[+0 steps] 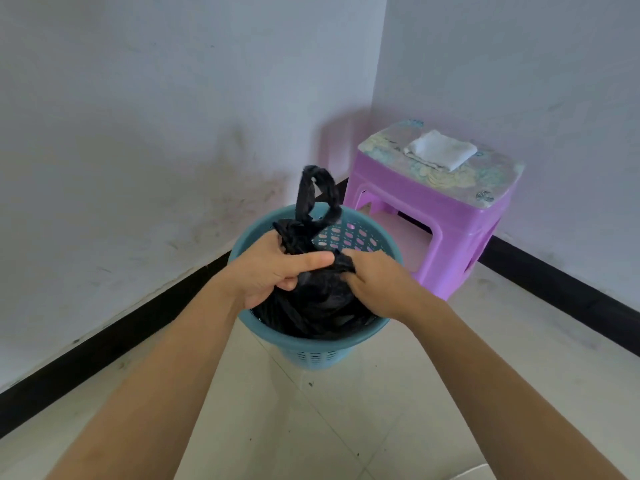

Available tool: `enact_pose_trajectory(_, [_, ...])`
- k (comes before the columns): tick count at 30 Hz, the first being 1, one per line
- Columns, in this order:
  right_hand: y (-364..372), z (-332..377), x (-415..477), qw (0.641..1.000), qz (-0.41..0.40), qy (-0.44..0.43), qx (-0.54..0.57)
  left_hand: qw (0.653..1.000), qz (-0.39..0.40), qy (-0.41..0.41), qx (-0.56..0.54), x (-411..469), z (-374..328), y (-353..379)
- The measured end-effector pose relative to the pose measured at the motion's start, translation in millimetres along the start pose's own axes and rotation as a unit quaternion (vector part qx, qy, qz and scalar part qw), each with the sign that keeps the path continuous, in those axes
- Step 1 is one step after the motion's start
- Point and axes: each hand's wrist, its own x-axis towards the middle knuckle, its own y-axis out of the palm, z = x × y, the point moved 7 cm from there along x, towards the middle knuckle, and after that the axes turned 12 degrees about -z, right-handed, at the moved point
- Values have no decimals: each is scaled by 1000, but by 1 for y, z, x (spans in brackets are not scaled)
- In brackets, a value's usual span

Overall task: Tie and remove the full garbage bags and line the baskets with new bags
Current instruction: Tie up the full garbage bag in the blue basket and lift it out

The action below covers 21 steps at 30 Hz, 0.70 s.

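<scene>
Head view looks down on a blue basket [313, 344] on the tiled floor [346, 427], holding a black garbage bag [311, 306]. Left hand [273, 271] grips the bag's gathered top; right hand [374, 282] pinches another bunch beside it. One handle loop [317, 192] stands up. Far right, a purple stool [433, 216] carries a folded white cloth [440, 148].

Soft, even, fairly bright light fills the corner. The purple stool [433, 216] throws a faint pinkish shadow leftward onto the wall [138, 98]. Detail is slightly soft; the black skirting [104, 337] bows toward the frame edges.
</scene>
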Motion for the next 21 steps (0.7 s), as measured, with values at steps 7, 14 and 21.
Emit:
enact_pose_trajectory(7, [-2,0,1,999,17,-37,36,978,-139,-39,-147,5,3,-30])
enact_pose_trajectory(14, [2,-7,-12,995,-21,-77,-61,989,-33,-19,-145,-4,9,-15])
enact_pose_trajectory(21, [4,-1,-9,997,45,-68,11,997,-9,-74,-14,-13,20,-2])
